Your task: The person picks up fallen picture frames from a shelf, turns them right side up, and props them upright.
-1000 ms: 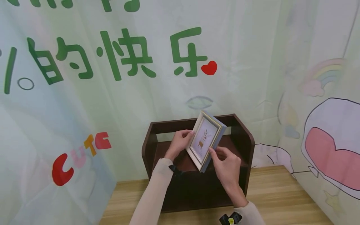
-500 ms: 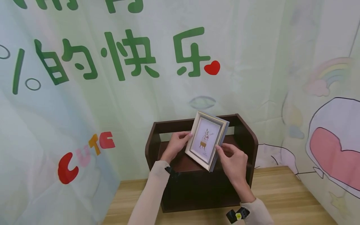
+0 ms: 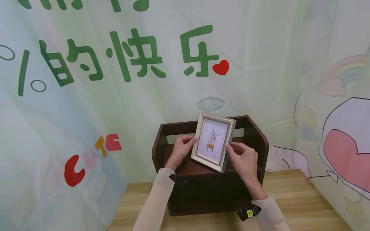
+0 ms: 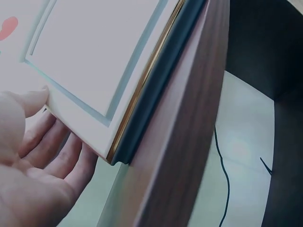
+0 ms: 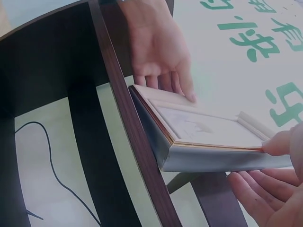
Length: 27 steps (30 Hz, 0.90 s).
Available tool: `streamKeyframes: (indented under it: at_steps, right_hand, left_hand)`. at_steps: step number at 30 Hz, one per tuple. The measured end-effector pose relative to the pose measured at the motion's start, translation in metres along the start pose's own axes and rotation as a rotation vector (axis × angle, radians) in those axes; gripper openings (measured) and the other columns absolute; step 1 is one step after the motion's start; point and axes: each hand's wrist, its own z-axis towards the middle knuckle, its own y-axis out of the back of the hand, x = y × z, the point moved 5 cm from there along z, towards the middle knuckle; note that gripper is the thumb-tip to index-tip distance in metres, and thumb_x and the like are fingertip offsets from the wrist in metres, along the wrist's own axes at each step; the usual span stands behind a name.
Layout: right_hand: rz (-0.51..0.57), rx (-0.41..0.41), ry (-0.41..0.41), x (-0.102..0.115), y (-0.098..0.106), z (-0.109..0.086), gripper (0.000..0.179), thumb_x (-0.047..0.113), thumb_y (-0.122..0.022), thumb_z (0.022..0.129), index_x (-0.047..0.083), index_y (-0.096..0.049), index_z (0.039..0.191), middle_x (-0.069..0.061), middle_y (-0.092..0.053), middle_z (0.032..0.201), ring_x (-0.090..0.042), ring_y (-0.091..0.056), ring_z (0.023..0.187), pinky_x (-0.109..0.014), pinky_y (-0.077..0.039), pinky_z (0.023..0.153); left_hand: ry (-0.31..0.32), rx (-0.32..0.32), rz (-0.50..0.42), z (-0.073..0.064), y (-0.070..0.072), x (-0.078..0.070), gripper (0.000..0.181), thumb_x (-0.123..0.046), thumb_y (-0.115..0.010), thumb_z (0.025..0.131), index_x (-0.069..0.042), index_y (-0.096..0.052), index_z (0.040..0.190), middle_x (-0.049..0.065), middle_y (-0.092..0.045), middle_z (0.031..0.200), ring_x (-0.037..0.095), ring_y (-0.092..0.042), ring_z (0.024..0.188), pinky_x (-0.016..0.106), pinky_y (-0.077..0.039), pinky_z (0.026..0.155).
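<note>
A picture frame (image 3: 213, 141) with a cream border and a potted-plant print is held tilted over the upper shelf of a dark brown desktop rack (image 3: 211, 192). My left hand (image 3: 181, 150) pinches its left edge, thumb on the front face and fingers behind, as the left wrist view shows. On the opposite side my right hand (image 3: 243, 160) pinches the right edge between thumb and fingers. In the right wrist view the frame's lower edge (image 5: 213, 158) lies close to the shelf board (image 5: 135, 142); whether they touch I cannot tell.
The rack stands on a wood-grain table (image 3: 300, 195), against a pale green printed curtain (image 3: 254, 64). Its raised side panel (image 3: 258, 138) rises right of my right hand. A back rail (image 3: 180, 127) runs behind the frame.
The picture frame has turned to face the camera more squarely, and its tilt has lessened. My right hand has shifted slightly right with it; both hands keep their hold.
</note>
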Motion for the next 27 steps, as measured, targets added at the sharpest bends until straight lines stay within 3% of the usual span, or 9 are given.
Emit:
streamKeyframes:
  at_steps: [11,18,27]
  right_hand:
    - [0.011,0.071,-0.060,-0.006,-0.006,0.011,0.031,0.023,-0.075,0.099,0.002,-0.078,0.121,-0.022,-0.080,0.111,-0.031,-0.080,0.086,-0.013,-0.058,0.067]
    - [-0.004,0.117,-0.099,-0.010,-0.011,0.017,0.035,0.028,-0.071,0.102,0.004,-0.076,0.127,-0.021,-0.077,0.122,-0.034,-0.079,0.098,-0.028,-0.064,0.079]
    - [-0.023,0.141,-0.113,-0.014,-0.020,0.025,0.036,0.029,-0.069,0.104,0.004,-0.076,0.127,-0.021,-0.077,0.122,-0.035,-0.078,0.102,-0.041,-0.064,0.085]
  left_hand:
    - [0.031,-0.042,-0.011,-0.017,0.012,0.000,0.035,-0.025,-0.074,0.100,-0.001,-0.074,0.126,0.020,-0.074,0.122,0.019,-0.074,0.102,0.038,-0.064,0.093]
    - [0.048,-0.076,-0.021,-0.025,0.018,0.001,0.037,-0.026,-0.077,0.098,-0.002,-0.074,0.125,0.019,-0.074,0.120,0.019,-0.075,0.100,0.038,-0.064,0.092]
    - [0.028,-0.105,-0.022,-0.036,0.024,0.002,0.035,-0.026,-0.078,0.097,-0.002,-0.075,0.122,0.019,-0.075,0.117,0.019,-0.077,0.095,0.041,-0.064,0.090]
